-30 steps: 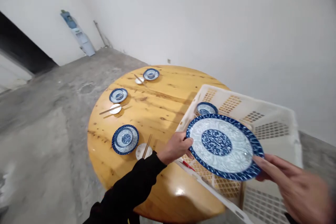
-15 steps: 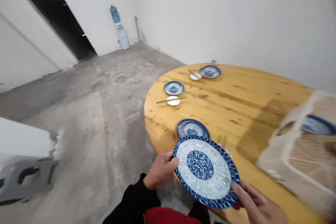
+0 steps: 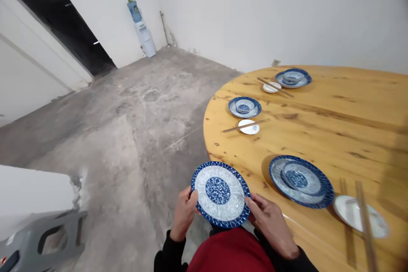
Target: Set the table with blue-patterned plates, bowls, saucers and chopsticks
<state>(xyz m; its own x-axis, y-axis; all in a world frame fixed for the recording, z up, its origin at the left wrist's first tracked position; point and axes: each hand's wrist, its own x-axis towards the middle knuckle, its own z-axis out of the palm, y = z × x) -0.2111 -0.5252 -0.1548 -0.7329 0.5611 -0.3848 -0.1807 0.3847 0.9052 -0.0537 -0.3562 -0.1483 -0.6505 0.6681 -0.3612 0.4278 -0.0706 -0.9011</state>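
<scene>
Between my two hands is a blue-and-white patterned plate [image 3: 217, 190], its face turned up toward me. My left hand [image 3: 185, 212] grips its left rim with the thumb on top. On the right rim my right hand [image 3: 269, 223] is closed the same way, fingers underneath and partly hidden. The plate is held in front of my body, just off the table's edge. Nearest to it on the table is another blue-rimmed plate [image 3: 327, 197] with a clear glass bowl [image 3: 299, 178] in it. Beside that lies a small white dish [image 3: 378, 219] with chopsticks [image 3: 363, 212] across it.
Farther along the round wooden table [image 3: 318, 123] are two more settings: a plate with bowl [image 3: 244, 107] beside a white dish [image 3: 249, 126], and another plate [image 3: 306, 80]. A grey plastic stool [image 3: 72, 233] stands at lower left. A water dispenser [image 3: 145, 38] is by the far wall.
The held plate has moved left, away from above the table, and sits flatter. My view has shifted left, so the white crate on the right is out of sight. Both hands keep hold.
</scene>
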